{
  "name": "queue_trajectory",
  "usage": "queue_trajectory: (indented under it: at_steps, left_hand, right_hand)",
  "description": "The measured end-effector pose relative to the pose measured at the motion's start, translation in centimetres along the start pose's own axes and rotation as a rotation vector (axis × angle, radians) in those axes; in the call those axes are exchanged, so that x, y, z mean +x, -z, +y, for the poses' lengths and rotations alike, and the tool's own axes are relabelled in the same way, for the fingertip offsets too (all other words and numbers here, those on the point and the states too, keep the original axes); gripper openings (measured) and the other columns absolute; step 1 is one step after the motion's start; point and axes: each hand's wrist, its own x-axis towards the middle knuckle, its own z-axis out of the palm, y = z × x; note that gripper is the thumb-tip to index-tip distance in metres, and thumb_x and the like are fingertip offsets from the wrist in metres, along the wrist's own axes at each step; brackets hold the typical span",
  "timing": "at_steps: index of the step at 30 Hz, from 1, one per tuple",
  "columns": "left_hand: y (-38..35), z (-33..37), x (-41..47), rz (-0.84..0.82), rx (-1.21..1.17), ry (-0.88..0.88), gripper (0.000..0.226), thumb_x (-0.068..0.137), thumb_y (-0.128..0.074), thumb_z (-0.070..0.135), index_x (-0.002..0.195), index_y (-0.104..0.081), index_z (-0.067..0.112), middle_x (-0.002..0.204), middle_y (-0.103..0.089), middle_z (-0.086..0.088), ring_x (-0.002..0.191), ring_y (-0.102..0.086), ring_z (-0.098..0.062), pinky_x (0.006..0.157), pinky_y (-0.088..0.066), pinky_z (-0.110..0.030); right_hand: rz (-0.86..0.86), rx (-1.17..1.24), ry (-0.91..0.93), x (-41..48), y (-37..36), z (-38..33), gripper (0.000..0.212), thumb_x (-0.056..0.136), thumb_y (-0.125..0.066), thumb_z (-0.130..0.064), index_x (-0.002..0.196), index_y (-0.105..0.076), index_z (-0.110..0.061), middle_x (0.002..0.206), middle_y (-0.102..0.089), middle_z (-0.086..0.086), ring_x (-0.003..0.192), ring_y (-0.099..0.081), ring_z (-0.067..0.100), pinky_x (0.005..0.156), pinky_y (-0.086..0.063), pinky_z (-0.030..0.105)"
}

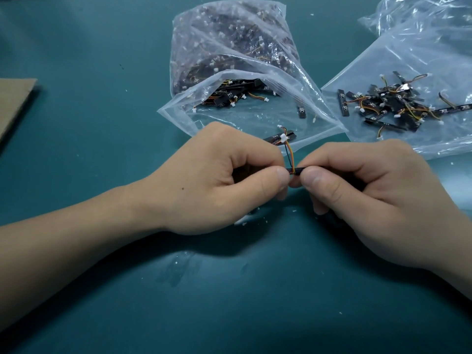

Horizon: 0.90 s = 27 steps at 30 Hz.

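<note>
Both hands meet over the teal table at mid-frame and pinch one small black strip board between thumb and forefinger. My left hand holds its left end, my right hand its right end. Most of the board is hidden by the fingers. A thin lead of black, red and yellow wires rises from it to a white connector. Another black strip lies just behind my left hand's knuckles.
An open clear bag full of the same black strips with wires lies behind the hands. To the right, a pile of strips rests on a flat clear bag. Cardboard sits at the left edge. White crumbs dot the table.
</note>
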Motion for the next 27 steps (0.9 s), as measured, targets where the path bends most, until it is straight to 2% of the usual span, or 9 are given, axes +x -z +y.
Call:
queue_trajectory:
  at_steps: [4,7,10,14,20,22,25,27]
  left_hand:
    - [0.01,-0.01,-0.05,-0.02,0.013,-0.003,0.021,0.094,-0.06,0.011,0.076,-0.073,0.01,0.056,-0.056,-0.003,0.051,-0.05,-0.02,0.049,-0.04,-0.03]
    - [-0.09,-0.07,-0.01,0.01,0.046,-0.027,0.021,0.092,-0.061,0.009,0.074,-0.072,0.008,0.054,-0.052,-0.003,0.051,-0.048,-0.019,0.049,-0.038,-0.028]
    - [-0.17,-0.09,0.01,0.009,0.101,-0.07,0.021,0.092,-0.062,0.011,0.073,-0.072,0.007,0.054,-0.051,-0.001,0.053,-0.048,-0.019,0.051,-0.04,-0.03]
    - [-0.36,-0.2,0.05,-0.01,0.191,-0.112,0.021,0.091,-0.062,0.015,0.073,-0.071,0.01,0.057,-0.054,-0.001,0.056,-0.049,-0.02,0.055,-0.043,-0.038]
    - [-0.51,-0.31,0.01,-0.057,0.256,-0.116,0.033,0.091,-0.052,0.031,0.076,-0.07,0.008,0.062,-0.06,-0.005,0.061,-0.055,-0.03,0.06,-0.047,-0.044]
    - [-0.53,-0.26,0.09,-0.07,0.271,-0.098,0.037,0.088,-0.048,0.036,0.077,-0.07,0.008,0.062,-0.059,-0.006,0.063,-0.057,-0.031,0.061,-0.047,-0.045]
    - [-0.48,-0.18,0.15,-0.083,0.271,-0.09,0.035,0.087,-0.045,0.035,0.078,-0.069,0.012,0.062,-0.06,-0.005,0.065,-0.058,-0.03,0.065,-0.048,-0.045]
    - [-0.48,-0.08,0.15,-0.079,0.258,-0.09,0.033,0.088,-0.045,0.033,0.078,-0.069,0.013,0.062,-0.059,-0.005,0.065,-0.058,-0.029,0.065,-0.048,-0.044]
  right_hand:
    - [-0.068,0.017,0.006,-0.15,0.21,-0.06,0.019,0.097,-0.053,-0.036,0.087,-0.069,-0.032,0.064,-0.063,-0.004,0.051,-0.052,0.012,0.05,-0.038,0.02]
    - [-0.093,0.035,-0.012,-0.24,0.4,-0.09,0.017,0.092,-0.054,-0.037,0.096,-0.07,-0.033,0.066,-0.065,0.001,0.052,-0.051,0.014,0.051,-0.039,0.022]
    - [-0.106,0.015,-0.027,-0.19,0.33,0.07,0.017,0.09,-0.052,-0.037,0.087,-0.069,-0.035,0.063,-0.062,0.003,0.05,-0.049,0.015,0.049,-0.039,0.029]
    - [-0.094,-0.031,-0.017,-0.16,0.26,0.21,0.024,0.089,-0.053,-0.036,0.079,-0.072,-0.026,0.062,-0.062,0.003,0.05,-0.053,0.018,0.05,-0.041,0.038]
    - [-0.064,-0.088,0.021,0.02,0.15,0.36,0.019,0.088,-0.061,-0.018,0.077,-0.074,-0.026,0.06,-0.06,0.0,0.056,-0.058,0.019,0.053,-0.043,0.037]
    - [-0.053,-0.079,0.031,0.05,0.17,0.36,0.02,0.088,-0.061,-0.018,0.076,-0.074,-0.028,0.059,-0.059,0.002,0.055,-0.056,0.02,0.052,-0.042,0.038]
    - [-0.051,-0.053,0.06,0.05,0.21,0.21,0.03,0.088,-0.061,-0.014,0.078,-0.071,-0.041,0.062,-0.062,-0.004,0.055,-0.057,0.018,0.05,-0.043,0.033]
    - [-0.051,-0.058,0.072,0.05,0.21,0.13,0.035,0.088,-0.063,-0.01,0.081,-0.071,-0.043,0.061,-0.062,-0.005,0.054,-0.057,0.017,0.05,-0.043,0.032]
